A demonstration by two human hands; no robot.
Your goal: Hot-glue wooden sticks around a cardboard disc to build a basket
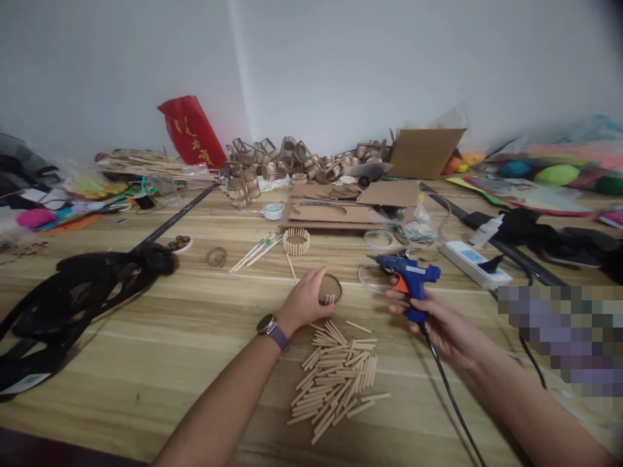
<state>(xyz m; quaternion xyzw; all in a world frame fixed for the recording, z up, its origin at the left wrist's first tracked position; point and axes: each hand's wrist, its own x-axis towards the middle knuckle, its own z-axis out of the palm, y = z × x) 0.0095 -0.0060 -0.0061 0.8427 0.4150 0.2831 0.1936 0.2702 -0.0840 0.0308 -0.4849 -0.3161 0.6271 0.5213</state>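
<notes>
Blue glue gun (415, 280): right hand (440, 324) wrapped round it, nozzle (374, 257) facing left, probably for a short path to the round cardboard piece (331, 285). Left hand (306, 298) pinches that piece's left side, likely steadying it. Stick pile (335, 383) nearer, presumably for easy reach.

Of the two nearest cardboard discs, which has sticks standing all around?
The far disc, beyond your left hand; the near disc shows only a few sticks.

One glue gun (415, 280), one wristwatch (267, 323)
</notes>
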